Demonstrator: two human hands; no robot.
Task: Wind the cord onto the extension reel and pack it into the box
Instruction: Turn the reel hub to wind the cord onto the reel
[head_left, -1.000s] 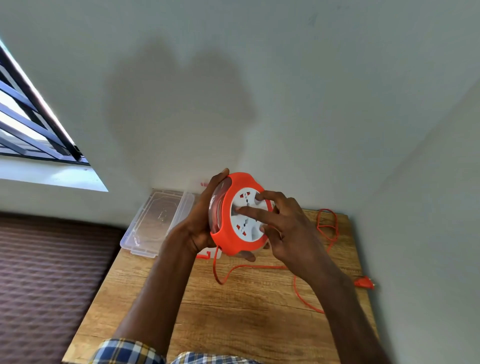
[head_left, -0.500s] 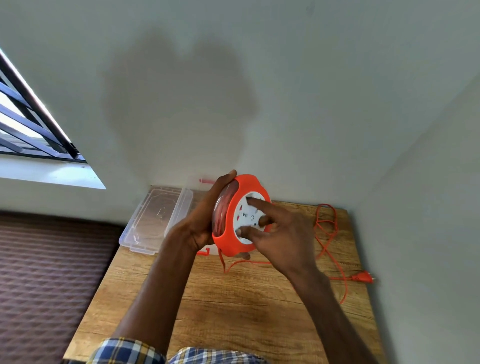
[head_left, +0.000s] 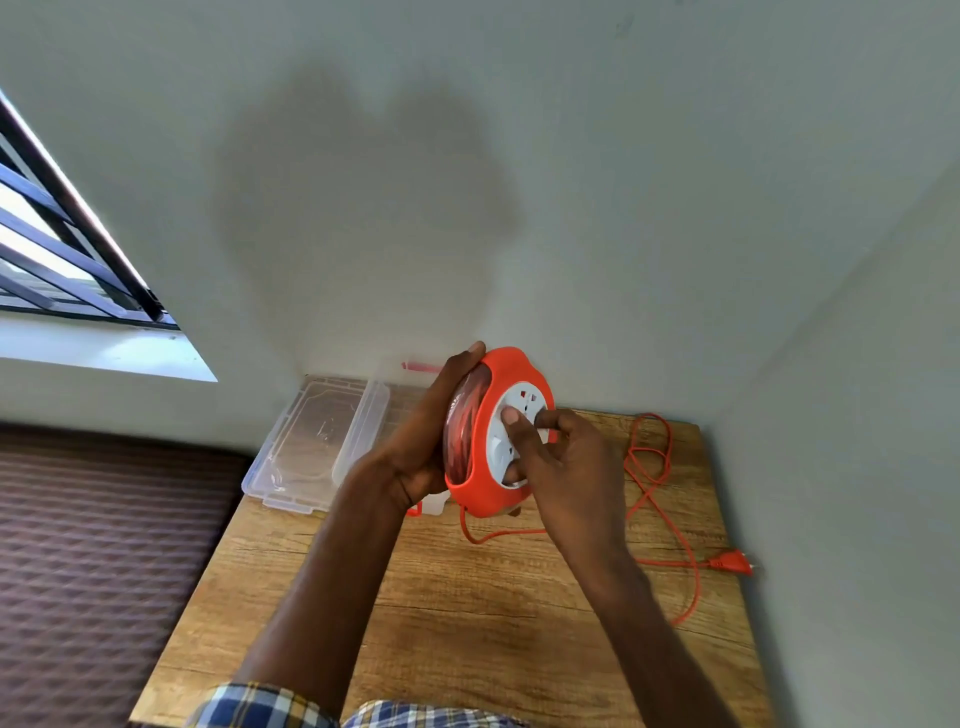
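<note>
1. The orange extension reel (head_left: 483, 493) is held upright above the wooden table (head_left: 457, 613), its back cupped in the curled fingers of the left hand (head_left: 421, 441).
2. The white socket face (head_left: 506, 441) of the reel is touched by the bent fingers of the right hand (head_left: 566, 457); whether anything is pinched cannot be told.
3. Wound orange cord is seen inside the reel's clear side.
4. The loose cord (head_left: 654, 483) is trailed from the reel's underside across the table to the right of the reel, ending in an orange plug (head_left: 732, 563).
5. A clear plastic lid (head_left: 317, 441) is laid flat left of the reel, at the table's far corner.
6. The box behind the reel is mostly hidden; its contents cannot be told.
</note>
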